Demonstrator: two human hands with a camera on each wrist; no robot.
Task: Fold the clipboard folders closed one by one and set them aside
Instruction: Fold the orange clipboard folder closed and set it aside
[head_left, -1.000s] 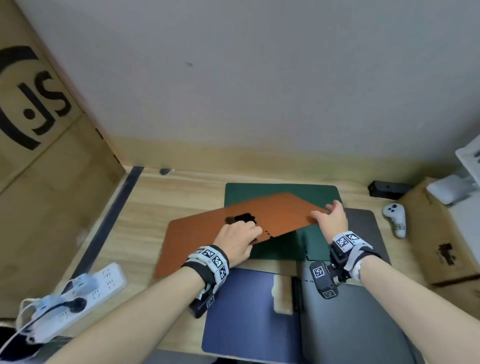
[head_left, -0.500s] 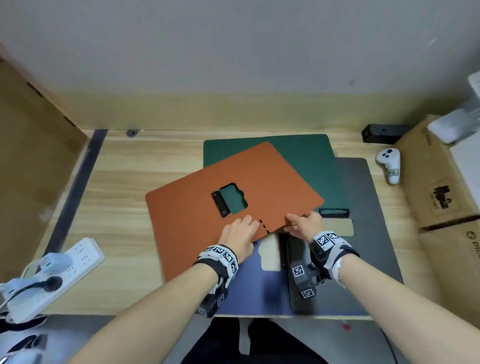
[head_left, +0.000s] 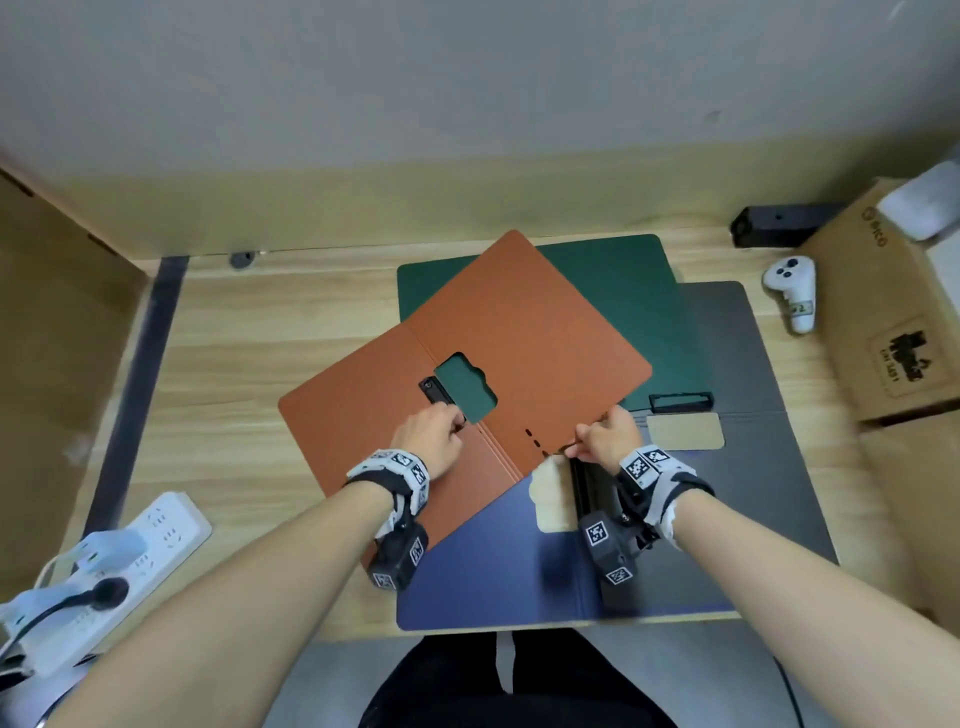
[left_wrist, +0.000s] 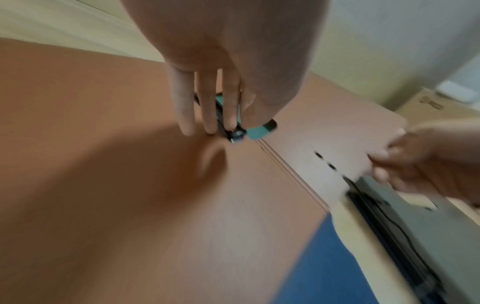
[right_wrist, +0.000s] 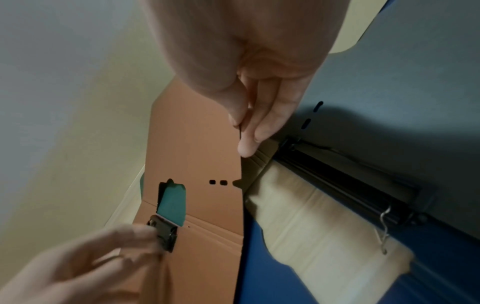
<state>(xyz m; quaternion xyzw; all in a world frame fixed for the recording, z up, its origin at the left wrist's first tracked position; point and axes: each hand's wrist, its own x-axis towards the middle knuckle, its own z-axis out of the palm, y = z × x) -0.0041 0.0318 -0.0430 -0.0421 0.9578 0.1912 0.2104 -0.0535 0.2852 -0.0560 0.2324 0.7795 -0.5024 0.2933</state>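
An orange clipboard folder (head_left: 519, 332) lies open and askew on top of a green folder (head_left: 623, 291), a blue folder (head_left: 493, 571) and a grey folder (head_left: 753, 467). My left hand (head_left: 434, 434) rests on its left half with straight fingers (left_wrist: 207, 115) against the black clip (left_wrist: 235, 133) at the cut-out. My right hand (head_left: 602, 439) pinches the near edge of the right flap (right_wrist: 192, 144) between thumb and fingers (right_wrist: 246, 127). The flap's edge is raised slightly off the blue folder.
A white power strip (head_left: 104, 561) lies at the near left. At the right stand cardboard boxes (head_left: 893, 322), with a white controller (head_left: 792, 291) and a black box (head_left: 779, 226) beside them. A wooden panel (head_left: 52, 364) closes the left side, and a wall stands behind.
The orange folder has been drawn nearer and turned. My right hand went from its far corner to the near edge of the right flap. My left hand moved up to the clip.
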